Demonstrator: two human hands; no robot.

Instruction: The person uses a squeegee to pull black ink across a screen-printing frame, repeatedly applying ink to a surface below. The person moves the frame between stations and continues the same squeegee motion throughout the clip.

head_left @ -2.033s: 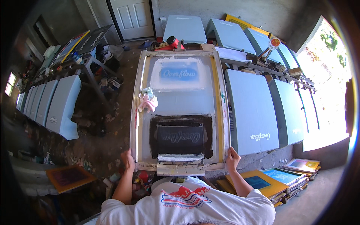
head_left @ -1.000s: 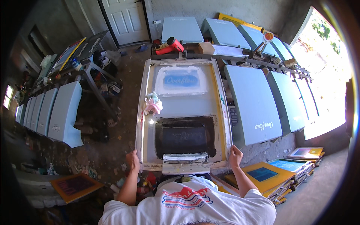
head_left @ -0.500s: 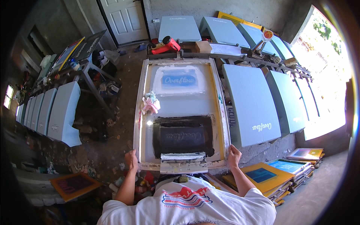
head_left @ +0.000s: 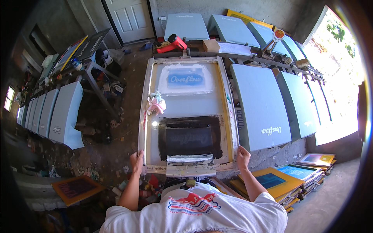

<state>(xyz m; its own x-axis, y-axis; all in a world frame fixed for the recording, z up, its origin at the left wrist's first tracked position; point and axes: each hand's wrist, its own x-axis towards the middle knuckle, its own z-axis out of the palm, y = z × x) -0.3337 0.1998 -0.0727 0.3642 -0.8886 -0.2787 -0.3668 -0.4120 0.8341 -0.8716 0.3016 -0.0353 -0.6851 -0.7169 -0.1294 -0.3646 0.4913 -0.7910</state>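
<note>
Nearest is the person's white T-shirt [head_left: 194,207], soft cotton with a red and blue print. Just beyond it, the left hand [head_left: 136,161] has its fingers curled in on the left rail of a screen-printing frame [head_left: 146,91], near the lower corner; the right hand [head_left: 243,156] pinches the opposite rail at about the same level. The frame lies straight ahead between them, its long sides running away from the body; whether its near end is raised or resting, I cannot tell.

To the left, the scrap-strewn floor [head_left: 126,93] gives a broad gap before the metal trestle [head_left: 95,83]. To the right, only a narrow gap parts the rail from a pale blue panel [head_left: 259,106].

The squeegee [head_left: 190,160], a straight bar with a pale, smeared upper edge, spans the frame's near end. Beyond it a rectangle of matte black ink [head_left: 190,136] coats the translucent mesh [head_left: 186,105]; a crumpled pink and mint rag [head_left: 156,105] sits by the left rail, and farther up a blue stencil patch [head_left: 185,79] has a rough white border.

At the far end, a bracket [head_left: 186,54] adjoins the steel rail [head_left: 241,57], with a red hand tool [head_left: 171,44] beside it. A white panelled door [head_left: 130,19] stands behind.
</note>
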